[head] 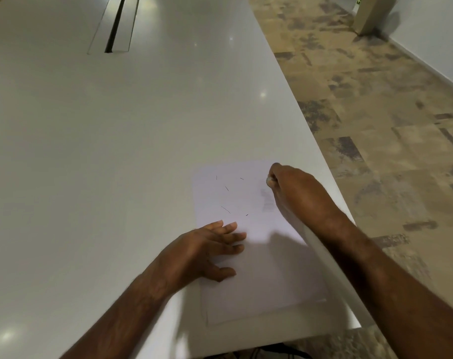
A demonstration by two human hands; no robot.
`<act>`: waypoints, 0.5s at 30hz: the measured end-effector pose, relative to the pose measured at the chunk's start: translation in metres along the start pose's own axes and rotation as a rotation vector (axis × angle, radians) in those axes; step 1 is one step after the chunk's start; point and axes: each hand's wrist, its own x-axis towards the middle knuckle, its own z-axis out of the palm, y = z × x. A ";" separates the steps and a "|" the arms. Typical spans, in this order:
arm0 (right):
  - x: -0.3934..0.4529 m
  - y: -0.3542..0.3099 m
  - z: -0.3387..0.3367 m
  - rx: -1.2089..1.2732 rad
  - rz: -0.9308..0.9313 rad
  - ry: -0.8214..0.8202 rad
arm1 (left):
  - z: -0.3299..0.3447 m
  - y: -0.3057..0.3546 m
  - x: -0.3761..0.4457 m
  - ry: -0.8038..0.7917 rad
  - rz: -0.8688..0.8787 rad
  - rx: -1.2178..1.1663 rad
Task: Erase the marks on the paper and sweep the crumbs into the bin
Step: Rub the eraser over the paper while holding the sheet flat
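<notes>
Paper (248, 244) lies flat on the white table (90, 151), close to its right edge. Left hand (207, 251) is pressed palm-down on the sheet's left side, fingers spread. Right hand (295, 193) is curled into a fist at the sheet's upper right, pinching something small and pale at the fingertips, probably the eraser (269, 180); too blurred to confirm. Thin dark crumbs (225, 209) are scattered mid-sheet. Grey smudge (268, 202) sits just beside the right hand.
</notes>
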 end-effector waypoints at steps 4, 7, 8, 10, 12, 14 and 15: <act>-0.027 -0.011 0.006 0.014 -0.058 -0.044 | -0.002 0.001 0.001 -0.020 -0.001 0.026; -0.019 -0.004 0.007 0.041 -0.057 -0.011 | -0.002 0.002 0.000 -0.020 -0.014 0.007; -0.014 -0.002 0.006 0.045 -0.048 0.000 | -0.002 0.001 0.000 -0.020 -0.019 0.002; -0.008 -0.001 0.004 0.043 -0.044 0.002 | -0.002 0.002 -0.001 -0.018 -0.022 0.000; -0.014 -0.006 0.004 0.020 -0.059 -0.026 | -0.002 0.003 0.000 -0.014 -0.016 0.009; -0.026 -0.011 0.004 0.024 -0.076 -0.066 | -0.003 0.003 0.000 -0.012 -0.017 0.008; -0.030 -0.010 0.005 0.037 -0.084 -0.073 | -0.002 0.003 0.000 -0.011 -0.016 0.001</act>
